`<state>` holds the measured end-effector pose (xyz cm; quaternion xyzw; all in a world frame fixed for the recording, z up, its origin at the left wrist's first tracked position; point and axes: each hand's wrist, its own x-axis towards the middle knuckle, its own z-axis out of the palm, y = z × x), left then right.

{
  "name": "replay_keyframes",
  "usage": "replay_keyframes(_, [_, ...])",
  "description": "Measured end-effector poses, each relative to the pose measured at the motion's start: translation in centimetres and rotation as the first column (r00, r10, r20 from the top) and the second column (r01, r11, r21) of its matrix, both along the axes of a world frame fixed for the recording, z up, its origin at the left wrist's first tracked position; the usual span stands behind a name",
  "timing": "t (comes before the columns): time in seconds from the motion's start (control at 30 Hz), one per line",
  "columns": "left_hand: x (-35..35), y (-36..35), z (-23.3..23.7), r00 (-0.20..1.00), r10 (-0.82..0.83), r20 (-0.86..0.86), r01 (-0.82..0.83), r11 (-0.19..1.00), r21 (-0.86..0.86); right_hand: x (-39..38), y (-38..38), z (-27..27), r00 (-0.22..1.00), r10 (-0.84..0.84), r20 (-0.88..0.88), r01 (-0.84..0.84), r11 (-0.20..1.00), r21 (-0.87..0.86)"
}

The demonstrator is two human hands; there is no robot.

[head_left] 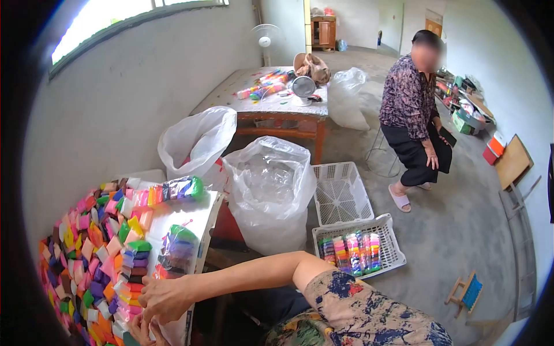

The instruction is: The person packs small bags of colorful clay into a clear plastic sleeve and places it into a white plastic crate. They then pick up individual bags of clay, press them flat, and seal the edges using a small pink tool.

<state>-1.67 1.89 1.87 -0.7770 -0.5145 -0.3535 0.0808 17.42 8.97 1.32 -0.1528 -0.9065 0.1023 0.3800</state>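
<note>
My right hand reaches in from the right over the table's front part, fingers curled together beside a row of small coloured packets. What lies between its fingertips is hidden. Just below, my left hand shows only partly at the bottom edge, its fingers bent close together near the same row; I cannot make out what they grip. Clear bags filled with coloured packets lie on the white board beyond my hands. A big heap of loose coloured packets spreads along the left.
Large clear plastic sacks stand beyond the table. White crates rest on the floor, one holding several filled bags. A person stoops at the right, near a small blue-topped stool. Another table carries a fan.
</note>
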Motion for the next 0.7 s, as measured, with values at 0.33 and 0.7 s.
replay_keyframes(0.33, [0.1, 0.1, 0.4, 0.999, -0.008, -0.033, 0.006, 0.999, -0.044, -0.2, -0.2, 1.4, 0.987, -0.05, 0.155, 0.058, 0.997, -0.047])
replay_keyframes(0.7, [-1.1, 0.7, -0.8, 0.999, -0.011, -0.048, 0.011, 1.0, -0.008, -1.6, 1.7, 0.6, 0.999, -0.025, 0.036, 0.029, 0.995, -0.098])
